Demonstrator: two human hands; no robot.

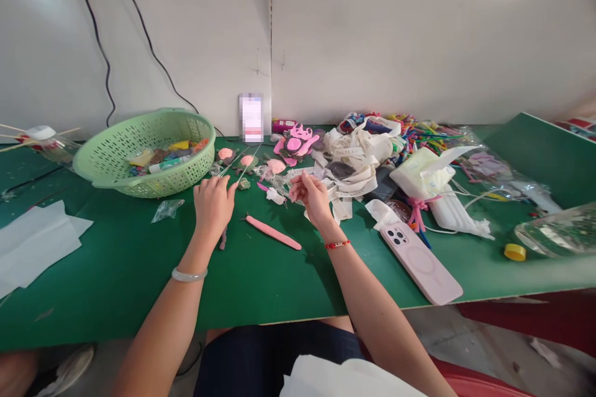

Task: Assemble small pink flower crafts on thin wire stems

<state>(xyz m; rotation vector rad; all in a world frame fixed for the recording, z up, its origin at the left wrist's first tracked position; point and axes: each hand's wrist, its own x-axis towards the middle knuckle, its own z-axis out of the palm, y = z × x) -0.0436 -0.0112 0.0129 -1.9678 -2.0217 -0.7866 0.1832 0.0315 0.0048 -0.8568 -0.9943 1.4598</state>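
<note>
White paper [344, 378] lies below the table edge [274, 315]; well beyond, left hand [213, 203] grips thin strands [249, 163], right hand [311, 196] curls, contents unclear.

Passable along the near strip of the table [279, 288], between the forearms [172, 316], up to the rod [274, 233] lying aslant. Open also left of the left hand [213, 205], apart from a small bag [166, 211]; bounded farther left by paper [41, 248]. Obstructed behind the bag by the basket [149, 185], and just beyond that hand by thin wires [231, 164]. Crowded past the right hand [311, 195] with wrap [282, 183] and ribbons [358, 152]. Narrowed at right by the pink phone [421, 263]. Closed off at back by the partition [372, 49].
</note>
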